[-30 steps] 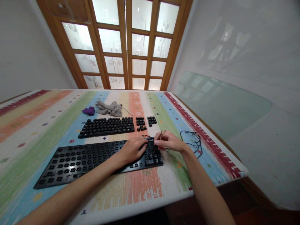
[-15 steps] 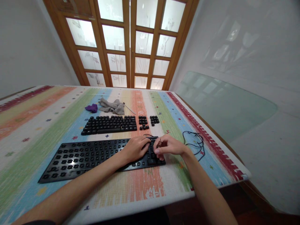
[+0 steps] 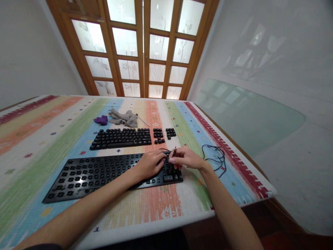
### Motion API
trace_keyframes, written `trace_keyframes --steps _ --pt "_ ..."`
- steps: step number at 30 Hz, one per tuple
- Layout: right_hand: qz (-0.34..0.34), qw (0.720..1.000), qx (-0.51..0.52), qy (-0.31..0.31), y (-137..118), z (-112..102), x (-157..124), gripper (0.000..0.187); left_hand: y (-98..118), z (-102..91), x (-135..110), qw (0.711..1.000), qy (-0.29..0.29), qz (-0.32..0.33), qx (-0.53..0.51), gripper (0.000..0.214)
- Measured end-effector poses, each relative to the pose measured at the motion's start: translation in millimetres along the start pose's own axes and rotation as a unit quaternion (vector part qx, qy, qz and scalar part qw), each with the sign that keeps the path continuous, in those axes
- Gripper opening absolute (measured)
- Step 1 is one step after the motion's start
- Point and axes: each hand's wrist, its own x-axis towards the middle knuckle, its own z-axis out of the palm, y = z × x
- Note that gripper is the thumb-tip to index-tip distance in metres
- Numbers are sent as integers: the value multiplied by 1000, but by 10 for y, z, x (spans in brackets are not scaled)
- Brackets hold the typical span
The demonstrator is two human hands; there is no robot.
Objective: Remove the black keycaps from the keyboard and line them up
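Note:
A black keyboard base (image 3: 85,175) with most keycaps off lies across the striped cloth near me. My left hand (image 3: 149,165) rests fingers-down on its right part, pressing on it. My right hand (image 3: 186,159) pinches a thin brownish tool (image 3: 174,152) upright over the keyboard's right end, where a few keycaps remain. Beyond the base, removed black keycaps (image 3: 122,137) are laid out in keyboard order, with two small clusters (image 3: 164,134) to their right.
A black cable (image 3: 217,158) coils on the cloth right of my right hand. A grey cloth (image 3: 123,118), a purple cloth (image 3: 101,120) and a thin stick (image 3: 142,121) lie further back. The table edge runs near on the right. Wooden glazed doors stand behind.
My right hand dipped down onto the keys at the keyboard's right end, then lifted again with the tool upright. My left hand stayed in place. The view shifted slightly.

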Motion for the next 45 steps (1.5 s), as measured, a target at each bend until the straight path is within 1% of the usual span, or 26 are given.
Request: trace_keyframes --steps 3,4,7,8,10,12,13,16,18,21,24,26,28,30,33,36,40,42,45 --pt "-5 1000 0 24 63 5 49 33 -2 4 -1 1000 2 1 1 16" --pt "-6 999 -1 47 88 -4 65 34 -1 6 -1 1000 5 3 -1 16" --pt "-15 990 14 141 143 -64 91 35 0 9 0 1000 16 6 -12 17" --pt "-23 987 22 160 151 -87 90 35 1 7 1 1000 19 6 -18 17" --pt "-45 982 39 179 148 -123 79 34 3 -6 4 999 28 4 -33 17" --pt "-66 980 55 181 132 -135 63 33 5 -35 11 998 43 -2 -54 20" --pt "-75 979 63 178 122 -133 57 32 8 -55 15 996 50 -7 -68 25" --pt "-92 979 84 161 100 -110 48 29 19 -128 29 991 50 -28 -123 51" --pt "-100 979 94 149 95 -99 47 27 30 -171 44 985 36 -45 -160 62" --pt "-117 977 101 145 96 -100 46 26 36 -204 78 973 17 -80 -216 62" --pt "-130 975 105 146 95 -110 43 26 23 -204 123 949 12 -122 -290 56" --pt "-131 975 105 142 88 -113 41 27 8 -205 150 930 17 -135 -341 54" --pt "-127 976 103 144 73 -108 40 29 -2 -219 170 919 21 -133 -370 51" --pt "-123 975 97 156 58 -98 41 30 -1 -249 181 924 23 -125 -362 41" --pt "-121 973 80 178 46 -82 46 30 9 -295 188 946 25 -113 -303 24" --pt "-114 971 64 198 56 -74 58 30 9 -307 192 967 39 -83 -237 18" --pt "-102 966 58 229 78 -73 84 31 -31 -296 227 984 50 -36 -165 14" --pt "-101 960 48 258 89 -75 99 32 -75 -297 279 991 51 -18 -125 13" --pt "-108 933 22 342 110 -87 118 33 -178 -288 418 996 69 8 -60 16"
